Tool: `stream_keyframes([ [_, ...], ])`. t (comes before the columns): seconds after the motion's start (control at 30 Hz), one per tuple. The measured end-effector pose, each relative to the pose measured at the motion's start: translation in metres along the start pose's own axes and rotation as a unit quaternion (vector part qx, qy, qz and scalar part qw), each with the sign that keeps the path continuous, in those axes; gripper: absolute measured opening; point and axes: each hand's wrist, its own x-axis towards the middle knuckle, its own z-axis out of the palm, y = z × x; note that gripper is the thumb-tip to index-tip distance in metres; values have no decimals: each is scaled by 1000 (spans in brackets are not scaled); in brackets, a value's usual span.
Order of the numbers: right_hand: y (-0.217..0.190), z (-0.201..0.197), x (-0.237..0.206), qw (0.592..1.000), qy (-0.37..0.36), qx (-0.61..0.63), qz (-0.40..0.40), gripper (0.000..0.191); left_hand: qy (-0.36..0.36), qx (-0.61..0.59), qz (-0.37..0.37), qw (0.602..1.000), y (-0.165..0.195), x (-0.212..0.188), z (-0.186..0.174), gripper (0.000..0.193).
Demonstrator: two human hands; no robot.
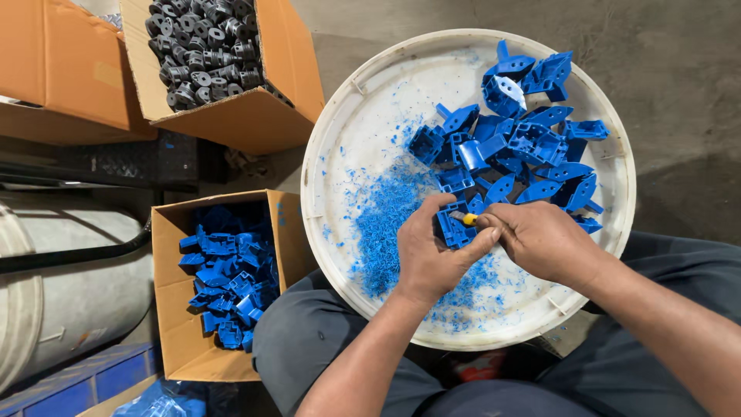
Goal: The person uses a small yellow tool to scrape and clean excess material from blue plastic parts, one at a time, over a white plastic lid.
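My left hand (429,251) grips a blue plastic part (454,226) over a round white tray (332,166) resting on my lap. My right hand (545,238) is closed around a small tool with a yellow handle end (469,219), its tip against the part; the blade is hidden. A pile of blue plastic parts (519,139) lies on the tray's far right side. Blue plastic shavings (384,220) are strewn over the tray's middle and near edge, just left of my hands.
A cardboard box of blue parts (228,274) stands on the floor at my left knee. Another cardboard box with grey metal pieces (204,46) sits at the top left, beside an orange-brown box (58,66). A pale cylinder (65,289) lies far left.
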Motion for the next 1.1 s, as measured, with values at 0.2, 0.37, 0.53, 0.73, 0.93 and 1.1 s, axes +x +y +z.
stream_keyframes([
  [0.2,-3,-3,-2,999,-9,-49,-6,24,-16,52,-24,998,-6,3,-2,50],
  [0.37,8,8,-5,999,-42,-15,22,24,-55,6,-48,997,-14,5,-7,52],
  [0.53,18,19,0,966,-53,249,34,31,-54,-130,-88,986,-16,5,-2,58],
  [0.73,9,5,-4,996,31,85,23,21,-52,-107,-72,990,-11,8,-5,55],
  [0.93,-5,-1,-7,992,88,15,-84,17,-65,-81,-55,993,-4,9,-8,54],
  [1.1,-5,0,-6,994,79,-10,-71,15,-55,-31,-26,998,-1,10,-10,54],
])
